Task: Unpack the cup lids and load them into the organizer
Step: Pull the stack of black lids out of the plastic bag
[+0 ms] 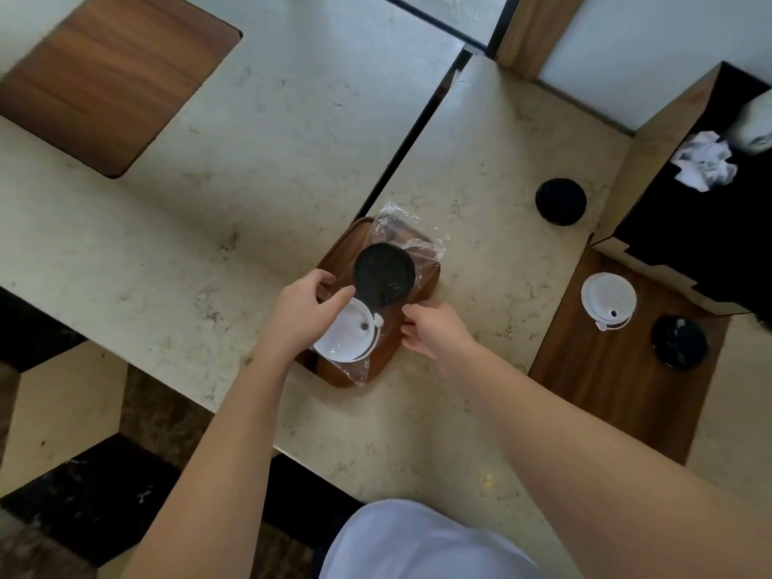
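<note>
A wooden tray (334, 261) lies on the marble counter with a clear plastic bag (401, 234) spread over it. A black cup lid (384, 274) sits on the bag at the tray's middle. A white cup lid (346, 334) lies at the tray's near end. My left hand (307, 315) rests over the white lid's left side, thumb and finger pinched at the black lid's lower left edge. My right hand (432, 330) hovers at the tray's right edge, fingers curled and touching the plastic; what it grips is unclear.
To the right, a wooden recessed panel (585, 369) holds a white lid (608, 300) and a black lid (679, 341). Another black lid (561, 201) lies on the counter (480, 169). A dark bin (702, 227) with crumpled paper (706, 160) stands far right. A wooden inset (113, 77) sits far left.
</note>
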### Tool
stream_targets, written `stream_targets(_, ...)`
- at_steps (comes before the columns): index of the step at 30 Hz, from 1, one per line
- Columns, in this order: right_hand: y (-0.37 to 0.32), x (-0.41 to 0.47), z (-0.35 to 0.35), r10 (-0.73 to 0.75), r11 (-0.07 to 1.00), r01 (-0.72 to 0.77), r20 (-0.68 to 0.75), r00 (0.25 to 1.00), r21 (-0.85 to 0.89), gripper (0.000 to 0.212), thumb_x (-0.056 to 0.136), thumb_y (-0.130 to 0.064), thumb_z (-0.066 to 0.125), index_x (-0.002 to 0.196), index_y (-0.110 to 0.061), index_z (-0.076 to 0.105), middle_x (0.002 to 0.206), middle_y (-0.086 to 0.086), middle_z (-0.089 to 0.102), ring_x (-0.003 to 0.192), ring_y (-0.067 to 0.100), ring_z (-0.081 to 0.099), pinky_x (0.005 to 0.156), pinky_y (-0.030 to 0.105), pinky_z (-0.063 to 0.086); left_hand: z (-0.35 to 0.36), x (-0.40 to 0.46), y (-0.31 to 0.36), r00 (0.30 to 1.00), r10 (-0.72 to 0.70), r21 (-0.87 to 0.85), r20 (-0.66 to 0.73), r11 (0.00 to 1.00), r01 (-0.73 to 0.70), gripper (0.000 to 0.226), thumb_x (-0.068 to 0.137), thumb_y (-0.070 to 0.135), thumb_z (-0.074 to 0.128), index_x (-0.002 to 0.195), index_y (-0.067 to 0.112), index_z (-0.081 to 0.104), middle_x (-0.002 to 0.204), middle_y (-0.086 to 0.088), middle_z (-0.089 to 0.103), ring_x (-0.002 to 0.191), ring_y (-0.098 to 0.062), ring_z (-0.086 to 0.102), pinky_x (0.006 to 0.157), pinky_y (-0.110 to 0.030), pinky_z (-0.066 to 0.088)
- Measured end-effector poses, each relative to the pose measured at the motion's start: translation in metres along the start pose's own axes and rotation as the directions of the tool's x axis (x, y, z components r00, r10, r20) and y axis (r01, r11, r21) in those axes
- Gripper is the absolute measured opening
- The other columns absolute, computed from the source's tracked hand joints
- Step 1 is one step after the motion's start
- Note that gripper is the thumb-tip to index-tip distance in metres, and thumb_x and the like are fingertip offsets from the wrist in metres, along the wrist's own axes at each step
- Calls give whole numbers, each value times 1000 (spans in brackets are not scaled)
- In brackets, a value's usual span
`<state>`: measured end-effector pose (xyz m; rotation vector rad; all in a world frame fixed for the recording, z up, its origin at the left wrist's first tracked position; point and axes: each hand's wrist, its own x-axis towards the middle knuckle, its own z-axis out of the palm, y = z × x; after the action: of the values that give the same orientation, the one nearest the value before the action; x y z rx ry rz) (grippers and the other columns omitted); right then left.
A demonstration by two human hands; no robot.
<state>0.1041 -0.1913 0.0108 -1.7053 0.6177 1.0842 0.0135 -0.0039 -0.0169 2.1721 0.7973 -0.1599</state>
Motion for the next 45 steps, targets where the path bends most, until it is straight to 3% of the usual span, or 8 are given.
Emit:
stream_targets(6, 7, -4, 12, -32, 999, 32, -1, 999, 40, 33, 98, -19, 64, 128, -13, 53, 101, 1, 64, 92, 19, 64, 79, 33, 58, 5, -8, 8, 997, -29, -59, 78, 998, 33, 61, 87, 61, 69, 134, 24, 57, 105, 15, 61, 88, 2, 56, 66, -18, 44)
stream_targets(11, 25, -16, -5, -142, 990, 143, 20, 990, -9, 33, 91, -11, 64, 124, -8, 60, 107, 11, 70, 100, 31, 69, 92, 48, 58, 25, -24, 16, 994, -43, -125, 97, 991, 55, 66, 85, 53, 75, 139, 23, 54, 96, 20, 58, 87, -1, 58, 67, -14, 40)
stream_targets(15, 43, -32, -32, -218, 975, 219, 27, 976, -31, 29, 91, -13, 68, 119, -9, 63, 104, 8, 71, 92, 25, 69, 70, 33, 54, 40, -42, 27, 983, -105, -224, 150, 965, 137, 71, 81, 54, 77, 141, 22, 53, 95, 4, 67, 87, -9, 65, 70, -22, 49)
stream_targets(25, 125, -82, -144, -256, 966, 259, -137, 957, 0, 12, 93, -20, 73, 103, -20, 68, 95, 1, 76, 87, 17, 75, 75, 29, 62, 112, -104, 107, 947, 1, -399, 323, 907, 135, 32, 81, 51, 75, 106, 36, 63, 100, 5, 71, 90, -13, 69, 70, -28, 53)
stream_targets(31, 186, -96, -207, -179, 957, 230, -266, 947, 175, 10, 93, -24, 72, 102, -20, 67, 84, -10, 77, 81, 10, 76, 68, 24, 61, 173, -133, 160, 855, 135, -254, 501, 967, -4, 38, 84, 48, 73, 117, 31, 64, 91, 6, 73, 80, -11, 71, 62, -24, 50)
stream_targets(35, 214, -98, -219, -43, 908, 133, -227, 973, 396, 11, 96, -20, 67, 105, -14, 66, 96, 5, 78, 86, 22, 77, 71, 33, 62, 201, -139, 186, 746, 219, -79, 629, 973, -218, 32, 90, 38, 71, 120, 29, 63, 104, 10, 69, 94, -10, 67, 78, -30, 59)
stream_targets(40, 226, -103, -218, 39, 893, -12, -52, 998, 450, 9, 97, -16, 63, 102, -11, 69, 101, 10, 79, 95, 26, 75, 83, 38, 59, 215, -137, 202, 605, 254, 190, 754, 798, -572, 19, 100, 26, 61, 118, 19, 62, 102, 1, 68, 91, -19, 64, 64, -24, 44)
stream_targets(45, 218, -108, -211, 18, 879, -44, 60, 998, 475, 11, 98, -16, 63, 102, -7, 68, 101, 13, 74, 88, 26, 69, 87, 42, 57, 210, -129, 207, 593, 216, 309, 776, 689, -655, 19, 103, 21, 55, 121, 17, 61, 101, -1, 66, 91, -21, 62, 72, -30, 45)
